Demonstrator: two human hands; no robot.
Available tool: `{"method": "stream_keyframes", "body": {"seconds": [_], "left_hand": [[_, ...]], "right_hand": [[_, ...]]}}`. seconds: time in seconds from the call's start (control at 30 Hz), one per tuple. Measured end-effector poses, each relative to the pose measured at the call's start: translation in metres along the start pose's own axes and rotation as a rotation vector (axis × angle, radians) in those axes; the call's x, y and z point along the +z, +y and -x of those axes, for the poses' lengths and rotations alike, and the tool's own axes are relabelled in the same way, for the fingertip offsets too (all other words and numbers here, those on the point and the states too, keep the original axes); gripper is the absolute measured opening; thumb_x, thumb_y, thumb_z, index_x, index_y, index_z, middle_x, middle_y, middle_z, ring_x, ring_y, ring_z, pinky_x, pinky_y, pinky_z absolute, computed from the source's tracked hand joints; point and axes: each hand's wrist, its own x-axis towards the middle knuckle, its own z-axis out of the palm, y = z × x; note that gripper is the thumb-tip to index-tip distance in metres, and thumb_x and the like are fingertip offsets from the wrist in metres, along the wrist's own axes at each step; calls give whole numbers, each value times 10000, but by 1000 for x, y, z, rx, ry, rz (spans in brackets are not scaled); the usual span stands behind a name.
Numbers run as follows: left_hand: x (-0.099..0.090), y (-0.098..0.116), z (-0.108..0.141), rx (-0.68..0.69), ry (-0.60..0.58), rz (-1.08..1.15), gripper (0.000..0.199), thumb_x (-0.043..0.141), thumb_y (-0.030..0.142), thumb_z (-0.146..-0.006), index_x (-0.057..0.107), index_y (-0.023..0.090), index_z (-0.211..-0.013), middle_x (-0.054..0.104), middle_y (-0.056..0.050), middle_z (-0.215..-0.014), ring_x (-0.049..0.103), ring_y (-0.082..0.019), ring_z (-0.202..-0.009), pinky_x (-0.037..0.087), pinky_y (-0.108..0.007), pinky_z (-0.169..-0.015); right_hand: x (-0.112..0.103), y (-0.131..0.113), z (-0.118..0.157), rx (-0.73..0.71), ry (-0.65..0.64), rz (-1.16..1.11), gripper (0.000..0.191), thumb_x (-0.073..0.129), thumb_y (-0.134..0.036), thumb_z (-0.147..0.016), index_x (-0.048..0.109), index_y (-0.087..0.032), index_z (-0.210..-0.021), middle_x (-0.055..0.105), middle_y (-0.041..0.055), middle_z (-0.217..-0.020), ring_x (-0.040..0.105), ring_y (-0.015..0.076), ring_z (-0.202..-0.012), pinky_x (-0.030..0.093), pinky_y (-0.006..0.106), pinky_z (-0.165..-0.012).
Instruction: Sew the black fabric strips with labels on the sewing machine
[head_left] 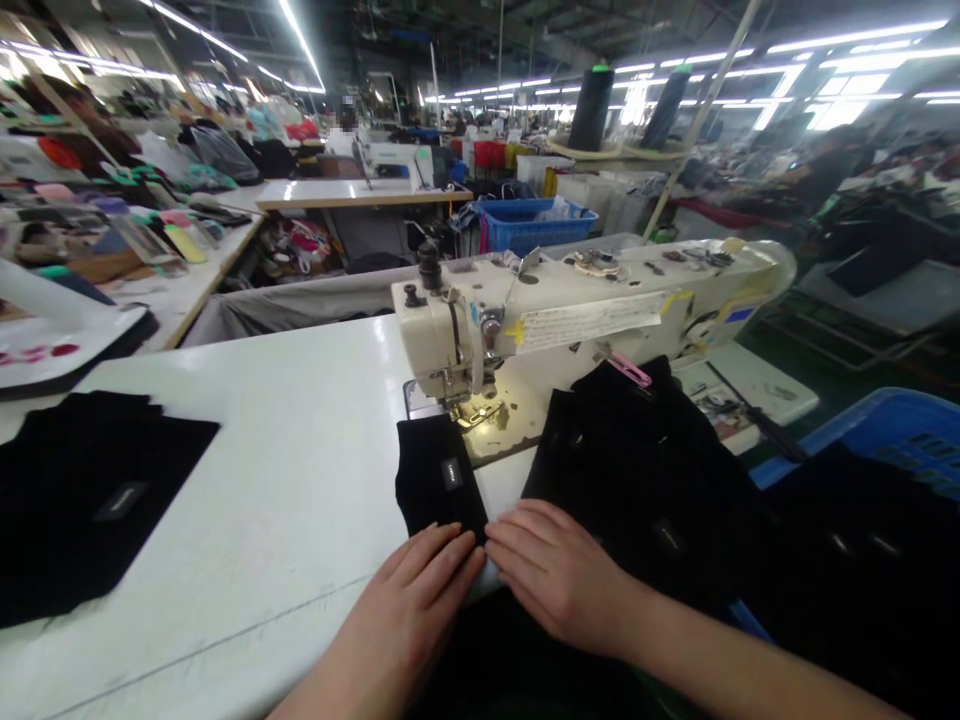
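A small black fabric piece (431,470) with a woven label (451,474) lies flat, its far end by the needle area of a sewing machine (442,350). My left hand (420,600) rests its outstretched fingers on the near end of this piece. My right hand (559,575) is stretched out too, fingertips against the piece's near right edge and almost meeting the left fingertips. Right of it, a heap of black labelled pieces (637,470) leans beside the machine. Another labelled black stack (82,500) lies at the left.
The white sewing table (285,470) runs beneath everything. A blue basket (885,430) holding black fabric stands at the right. Pink snips (628,370) lie against the machine. Thread cones (592,108) stand behind it, with another machine (397,165) farther back.
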Motion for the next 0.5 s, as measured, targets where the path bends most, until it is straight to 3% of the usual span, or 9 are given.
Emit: {"method": "stream_keyframes", "body": {"seconds": [0.33, 0.5], "left_hand": [[1, -2, -1, 25, 46, -26, 483, 402, 128, -954, 519, 170, -1421, 658, -97, -1316, 565, -269, -1255, 542, -413, -1029], [-8, -3, -10, 63, 71, -72, 424, 397, 110, -943, 597, 150, -1315, 702, -79, -1239, 619, -250, -1169, 581, -375, -956]], "right_hand": [[1, -1, -4, 30, 12, -17, 249, 482, -156, -997, 608, -116, -1208, 695, 76, -1172, 583, 193, -1113, 323, 417, -1168], [-1, -1, -7, 59, 12, -69, 235, 479, -162, -1001, 610, -135, -1195, 703, 64, -1158, 583, 183, -1102, 305, 415, -1174]]}}
